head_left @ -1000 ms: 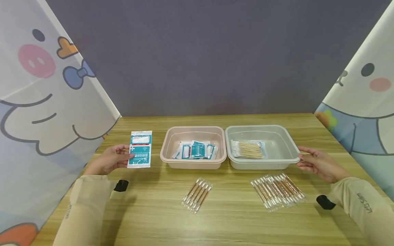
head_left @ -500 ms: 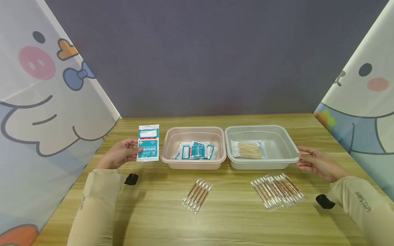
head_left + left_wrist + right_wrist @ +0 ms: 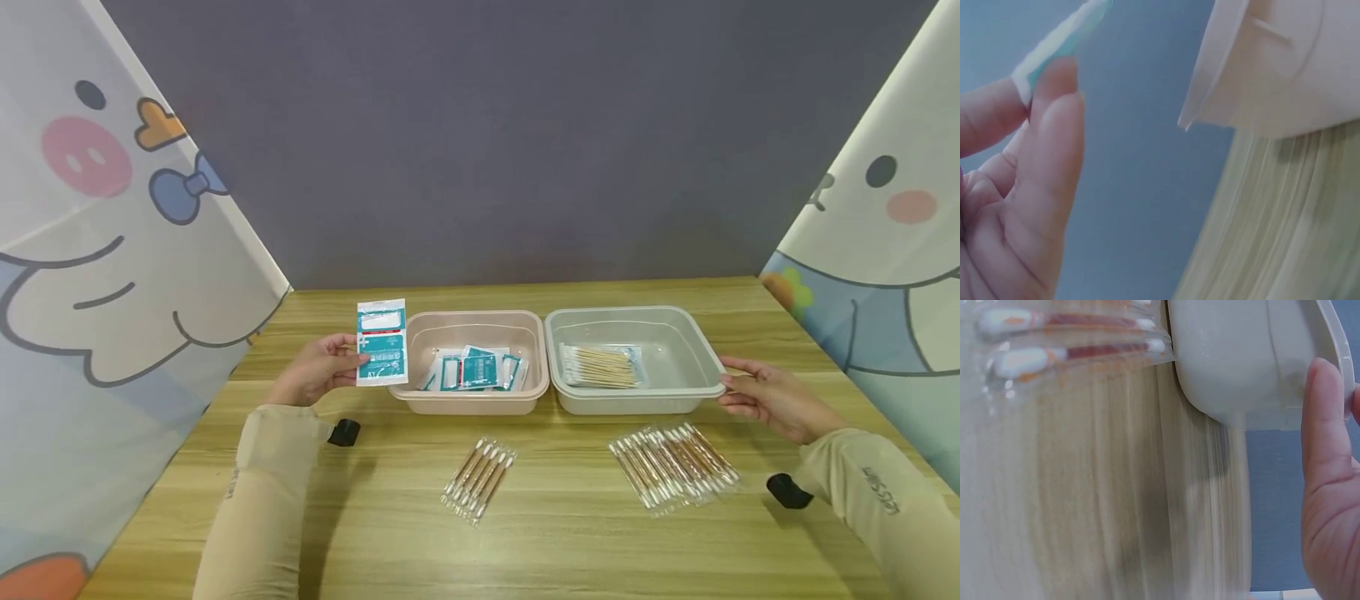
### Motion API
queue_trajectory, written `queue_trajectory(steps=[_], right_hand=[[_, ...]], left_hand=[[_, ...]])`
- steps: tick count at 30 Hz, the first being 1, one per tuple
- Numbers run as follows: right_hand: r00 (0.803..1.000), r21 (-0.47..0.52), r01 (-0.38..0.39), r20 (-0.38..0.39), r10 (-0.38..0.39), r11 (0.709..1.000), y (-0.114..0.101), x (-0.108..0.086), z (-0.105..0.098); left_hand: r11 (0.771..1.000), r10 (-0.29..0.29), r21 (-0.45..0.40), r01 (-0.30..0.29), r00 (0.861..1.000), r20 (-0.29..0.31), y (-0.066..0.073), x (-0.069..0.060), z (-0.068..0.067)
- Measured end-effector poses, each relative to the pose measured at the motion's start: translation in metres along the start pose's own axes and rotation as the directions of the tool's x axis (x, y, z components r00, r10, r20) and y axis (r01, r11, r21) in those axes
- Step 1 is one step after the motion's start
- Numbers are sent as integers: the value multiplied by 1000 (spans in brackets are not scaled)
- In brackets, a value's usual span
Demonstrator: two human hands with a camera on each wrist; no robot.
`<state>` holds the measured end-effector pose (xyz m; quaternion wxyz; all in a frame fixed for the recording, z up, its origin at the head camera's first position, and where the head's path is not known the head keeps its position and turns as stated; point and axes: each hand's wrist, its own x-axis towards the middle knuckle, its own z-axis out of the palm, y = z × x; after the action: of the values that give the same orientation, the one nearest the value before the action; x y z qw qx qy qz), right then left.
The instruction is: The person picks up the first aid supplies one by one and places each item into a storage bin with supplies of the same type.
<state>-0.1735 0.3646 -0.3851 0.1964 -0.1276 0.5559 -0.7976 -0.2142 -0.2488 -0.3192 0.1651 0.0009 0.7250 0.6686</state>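
My left hand (image 3: 318,367) pinches a flat white and teal sachet (image 3: 382,342) by its lower left edge. The sachet is upright in the air and overlaps the left edge of the pink plastic tub (image 3: 468,405) in the head view. Similar sachets (image 3: 480,369) lie in that tub. In the left wrist view the sachet (image 3: 1063,40) shows edge-on between thumb and fingers. On the far side, my right hand (image 3: 776,402) grips the right rim of the pale green tub (image 3: 630,405). A clear pack of wooden cotton swabs (image 3: 603,367) lies inside it.
In front of the tubs, a small clear pack of brown-stemmed swabs (image 3: 480,479) lies on the wooden table (image 3: 555,542). Larger packs of such swabs (image 3: 675,467) lie at the right. A grey partition (image 3: 480,150) stands behind, with printed cartoon panels (image 3: 165,275) at both sides.
My left hand has moved to the right and slightly away, carrying the sachet from beside the pink tub to its left rim. The right hand has stayed on the green tub.
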Motion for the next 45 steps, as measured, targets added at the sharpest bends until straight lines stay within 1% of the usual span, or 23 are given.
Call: queue_trajectory(steps=[6, 11, 14, 19, 21, 24, 26, 29, 33, 37, 41, 43, 45], right_hand=[[1000, -2, -2, 3, 2, 1000, -1, 1, 1], [1000, -6, 3, 13, -3, 1000, -1, 1, 1], [1000, -7, 2, 9, -2, 1000, -1, 1, 1], [1000, -19, -2, -4, 2, 1000, -1, 1, 1], [1000, -29, -5, -3, 5, 1000, -1, 1, 1], [1000, -35, -9, -3, 9, 999, -1, 1, 2], [1000, -33, -10, -1, 10, 999, -1, 1, 2], [1000, -31, -11, 2, 11, 999, -1, 1, 1], [1000, -31, -13, -1, 13, 999, -1, -1, 1], [1000, -31, -12, -9, 12, 999, -1, -2, 0], [1000, -41, -16, -12, 16, 999, -1, -1, 0], [1000, -45, -20, -14, 19, 999, -1, -1, 0], [1000, -49, -20, -16, 20, 999, -1, 1, 0]], left_hand=[[998, -15, 56, 16, 1000, -25, 4, 14, 12], [995, -16, 101, 19, 999, -30, 9, 23, 21], [990, -20, 140, 22, 1000, -21, 13, 29, 26], [979, -36, 199, 32, 999, 19, 20, 38, 36], [973, -39, 229, 28, 998, 44, 22, 41, 39], [954, -49, 298, 29, 997, 60, 26, 45, 43], [935, -52, 353, 24, 996, 72, 30, 48, 46], [899, -65, 437, 23, 995, 79, 37, 53, 54], [861, -69, 509, 3, 992, 110, 50, 58, 66], [846, -69, 533, -19, 987, 146, 59, 64, 76], [833, -84, 553, -20, 983, 163, 63, 71, 83], [835, -92, 549, -15, 982, 166, 64, 73, 85], [845, -96, 535, -12, 980, 173, 64, 75, 87]])
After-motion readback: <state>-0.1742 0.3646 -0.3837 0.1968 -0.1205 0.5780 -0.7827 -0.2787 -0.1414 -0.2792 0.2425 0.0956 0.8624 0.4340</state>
